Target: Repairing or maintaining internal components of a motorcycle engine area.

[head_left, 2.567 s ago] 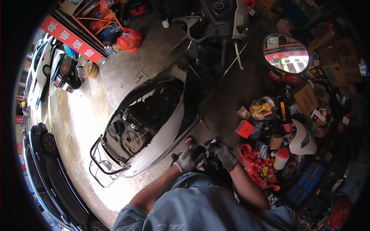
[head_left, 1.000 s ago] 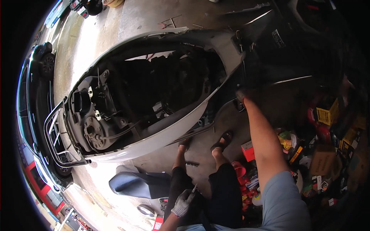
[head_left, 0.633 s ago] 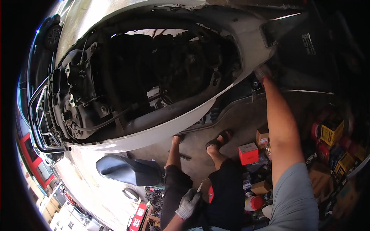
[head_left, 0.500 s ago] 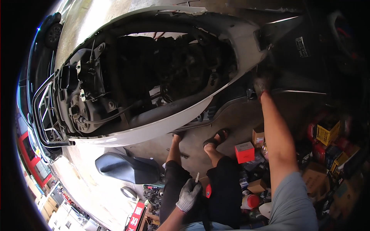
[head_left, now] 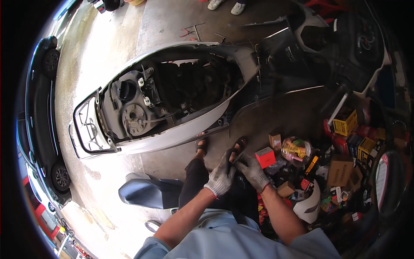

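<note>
I watched the right hand (head_left: 253,172) leave the scooter (head_left: 172,99), where it had been stretched out, and come back to the lap. It met the left hand (head_left: 221,177) there, both gloves pinching a small part (head_left: 236,158).

White scooter body (head_left: 172,136), red box (head_left: 265,156)

A white scooter (head_left: 172,134) with its seat off stands on the concrete floor (head_left: 108,56), its engine bay open. The detached dark seat (head_left: 148,193) lies beside it. A red box (head_left: 265,156), a yellow crate (head_left: 346,122) and cardboard boxes (head_left: 340,171) clutter the right. A dark car (head_left: 41,125) is parked at far left.
</note>
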`<state>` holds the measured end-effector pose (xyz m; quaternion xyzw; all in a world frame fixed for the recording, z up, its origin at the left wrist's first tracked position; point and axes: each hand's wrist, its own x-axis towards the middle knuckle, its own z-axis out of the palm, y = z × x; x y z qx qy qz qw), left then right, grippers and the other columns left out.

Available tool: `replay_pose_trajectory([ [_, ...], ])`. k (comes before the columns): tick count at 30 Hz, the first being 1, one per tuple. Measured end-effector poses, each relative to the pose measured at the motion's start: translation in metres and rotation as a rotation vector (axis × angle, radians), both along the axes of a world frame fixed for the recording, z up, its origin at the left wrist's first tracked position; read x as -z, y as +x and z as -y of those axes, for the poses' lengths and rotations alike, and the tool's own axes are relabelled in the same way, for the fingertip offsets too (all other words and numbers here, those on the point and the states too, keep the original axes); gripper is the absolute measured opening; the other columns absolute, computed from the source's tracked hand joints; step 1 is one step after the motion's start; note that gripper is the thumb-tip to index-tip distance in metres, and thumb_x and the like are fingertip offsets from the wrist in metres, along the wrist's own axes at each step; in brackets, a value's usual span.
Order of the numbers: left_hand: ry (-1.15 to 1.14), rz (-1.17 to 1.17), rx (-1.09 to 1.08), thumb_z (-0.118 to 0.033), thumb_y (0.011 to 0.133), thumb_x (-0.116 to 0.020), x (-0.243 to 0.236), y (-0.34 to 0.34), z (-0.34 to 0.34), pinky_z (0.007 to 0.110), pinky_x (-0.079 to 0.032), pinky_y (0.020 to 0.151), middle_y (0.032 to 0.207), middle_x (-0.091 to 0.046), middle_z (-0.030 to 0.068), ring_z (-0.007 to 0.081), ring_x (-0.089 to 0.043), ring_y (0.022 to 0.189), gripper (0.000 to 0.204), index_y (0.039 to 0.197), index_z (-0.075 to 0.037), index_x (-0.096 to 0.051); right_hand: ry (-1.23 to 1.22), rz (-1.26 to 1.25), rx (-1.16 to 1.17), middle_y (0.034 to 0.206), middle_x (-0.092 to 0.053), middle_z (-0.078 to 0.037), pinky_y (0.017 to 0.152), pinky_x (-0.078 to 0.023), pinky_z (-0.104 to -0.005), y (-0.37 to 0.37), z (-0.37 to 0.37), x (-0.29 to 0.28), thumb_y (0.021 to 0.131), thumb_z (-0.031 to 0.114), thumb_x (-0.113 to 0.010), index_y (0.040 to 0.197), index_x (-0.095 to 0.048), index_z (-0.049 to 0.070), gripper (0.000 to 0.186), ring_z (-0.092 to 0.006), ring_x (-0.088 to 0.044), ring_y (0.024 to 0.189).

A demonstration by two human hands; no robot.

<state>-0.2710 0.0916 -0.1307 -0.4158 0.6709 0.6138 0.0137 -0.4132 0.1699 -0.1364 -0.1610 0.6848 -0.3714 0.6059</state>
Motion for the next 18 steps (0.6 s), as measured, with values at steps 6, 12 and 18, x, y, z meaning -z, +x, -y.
replay_pose_trajectory([
  [6,-0.060,-0.066,0.326,-0.020,0.089,-0.051,-0.046,0.016,0.049,0.046,-0.047,0.091,0.124,-0.053,0.0344,0.0458,-0.058,0.107,0.077,0.150,0.001,-0.008,-0.083,0.265,0.335,0.092,-0.064,-0.003,0.075,-0.047,-0.0261,0.032,0.021,-0.063,0.092,0.012,-0.060,0.103,-0.064,0.001,0.016,-0.0102,-0.059,0.084],
  [12,-0.100,-0.175,0.125,-0.032,0.089,-0.060,-0.048,0.029,0.061,0.039,-0.043,0.101,0.133,-0.050,0.0274,0.0346,-0.054,0.120,0.080,0.149,0.001,-0.017,-0.265,0.059,0.622,0.094,-0.063,-0.003,0.073,-0.047,-0.0257,0.045,0.027,-0.088,0.091,0.010,-0.060,0.104,-0.062,0.004,0.015,-0.0097,-0.058,0.083],
  [18,0.985,-0.460,-0.179,-0.020,0.094,-0.060,-0.063,0.031,0.017,0.030,-0.044,0.099,0.129,-0.054,0.0106,0.0198,-0.053,0.119,0.056,0.142,-0.001,-0.036,-0.347,0.052,0.944,0.094,-0.062,-0.004,0.075,-0.048,-0.0272,0.054,0.027,-0.109,0.091,0.006,-0.059,0.103,-0.061,0.003,0.013,-0.0118,-0.058,0.084],
])
